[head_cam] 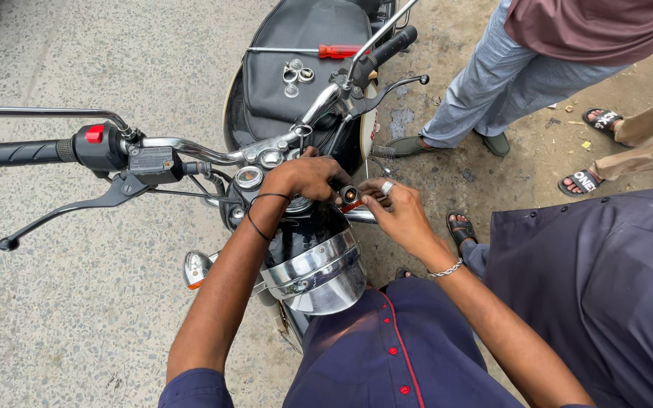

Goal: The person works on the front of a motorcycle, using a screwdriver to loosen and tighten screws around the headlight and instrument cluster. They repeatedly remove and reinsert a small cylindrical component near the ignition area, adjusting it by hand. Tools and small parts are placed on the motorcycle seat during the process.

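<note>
At the centre of the frame, a person's left hand [305,175] clasps the top of a motorcycle's headlight housing [313,264] while the right hand [400,215] pinches a small round amber-lensed fitting [350,195] between the two hands, just above the chrome shell. A red-handled screwdriver [319,51] and several loose metal rings [296,75] lie on the black seat [296,38] at upper centre. Such work likely goes best with the housing held steady and the small fitting kept square. Bystanders' sandalled feet [591,151] stand at right.
</note>
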`<state>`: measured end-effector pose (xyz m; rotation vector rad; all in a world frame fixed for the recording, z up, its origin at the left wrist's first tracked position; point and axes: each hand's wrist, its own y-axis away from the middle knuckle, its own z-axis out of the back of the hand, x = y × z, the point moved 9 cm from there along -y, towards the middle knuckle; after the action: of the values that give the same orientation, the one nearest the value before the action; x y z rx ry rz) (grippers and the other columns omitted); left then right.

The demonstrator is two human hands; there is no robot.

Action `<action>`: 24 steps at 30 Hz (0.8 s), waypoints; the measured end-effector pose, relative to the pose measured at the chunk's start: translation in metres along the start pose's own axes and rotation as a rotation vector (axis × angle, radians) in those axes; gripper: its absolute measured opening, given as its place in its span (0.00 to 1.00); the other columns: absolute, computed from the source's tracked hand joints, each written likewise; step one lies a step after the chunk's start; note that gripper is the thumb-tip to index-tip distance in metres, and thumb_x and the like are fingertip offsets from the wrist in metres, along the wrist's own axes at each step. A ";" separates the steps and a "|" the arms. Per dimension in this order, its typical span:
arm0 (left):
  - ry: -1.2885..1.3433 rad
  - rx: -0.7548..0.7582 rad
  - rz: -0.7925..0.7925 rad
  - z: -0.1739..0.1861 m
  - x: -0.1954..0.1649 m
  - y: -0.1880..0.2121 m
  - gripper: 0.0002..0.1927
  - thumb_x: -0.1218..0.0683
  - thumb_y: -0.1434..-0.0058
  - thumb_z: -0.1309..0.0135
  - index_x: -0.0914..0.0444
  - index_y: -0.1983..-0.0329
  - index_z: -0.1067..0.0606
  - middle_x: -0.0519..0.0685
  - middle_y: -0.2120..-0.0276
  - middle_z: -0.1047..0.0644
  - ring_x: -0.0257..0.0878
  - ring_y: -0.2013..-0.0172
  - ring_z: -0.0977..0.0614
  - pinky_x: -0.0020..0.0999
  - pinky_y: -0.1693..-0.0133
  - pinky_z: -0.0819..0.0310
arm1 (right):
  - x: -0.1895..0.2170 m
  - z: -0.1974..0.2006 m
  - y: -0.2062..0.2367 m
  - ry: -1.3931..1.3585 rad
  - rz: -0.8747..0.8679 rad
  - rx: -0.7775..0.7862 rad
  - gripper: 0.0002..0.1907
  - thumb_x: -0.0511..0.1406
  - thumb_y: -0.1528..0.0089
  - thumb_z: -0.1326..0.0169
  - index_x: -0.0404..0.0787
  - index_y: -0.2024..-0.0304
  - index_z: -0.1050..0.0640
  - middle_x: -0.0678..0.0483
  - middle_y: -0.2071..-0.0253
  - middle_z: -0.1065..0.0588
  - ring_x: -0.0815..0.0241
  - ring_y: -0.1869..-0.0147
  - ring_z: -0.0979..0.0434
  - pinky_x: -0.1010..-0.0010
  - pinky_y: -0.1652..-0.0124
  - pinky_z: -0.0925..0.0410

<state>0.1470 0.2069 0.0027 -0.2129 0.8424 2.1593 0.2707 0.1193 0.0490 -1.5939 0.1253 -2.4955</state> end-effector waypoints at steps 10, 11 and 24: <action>-0.008 0.127 0.019 -0.004 0.004 -0.008 0.29 0.45 0.47 0.38 0.47 0.40 0.24 0.45 0.49 0.18 0.43 0.43 0.23 0.55 0.34 0.54 | 0.011 -0.009 -0.003 0.021 0.030 0.015 0.17 0.29 0.41 0.37 0.34 0.49 0.22 0.48 0.59 0.24 0.57 0.57 0.18 0.69 0.60 0.23; 0.003 0.134 0.027 -0.004 0.004 -0.007 0.28 0.46 0.48 0.38 0.46 0.41 0.23 0.44 0.50 0.18 0.43 0.44 0.22 0.55 0.34 0.54 | 0.014 -0.009 -0.004 0.022 0.070 0.000 0.19 0.29 0.42 0.36 0.34 0.49 0.23 0.48 0.58 0.24 0.57 0.57 0.18 0.69 0.60 0.23; -0.005 0.015 0.013 0.006 -0.009 0.002 0.21 0.45 0.53 0.33 0.50 0.53 0.17 0.45 0.60 0.17 0.43 0.51 0.21 0.51 0.41 0.49 | 0.024 -0.025 0.021 0.560 0.364 -0.097 0.09 0.33 0.36 0.40 0.36 0.55 0.21 0.50 0.61 0.23 0.51 0.58 0.20 0.62 0.64 0.26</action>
<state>0.1526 0.2039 0.0119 -0.1943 0.8595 2.1643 0.2407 0.0934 0.0568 -0.7615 0.5594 -2.5788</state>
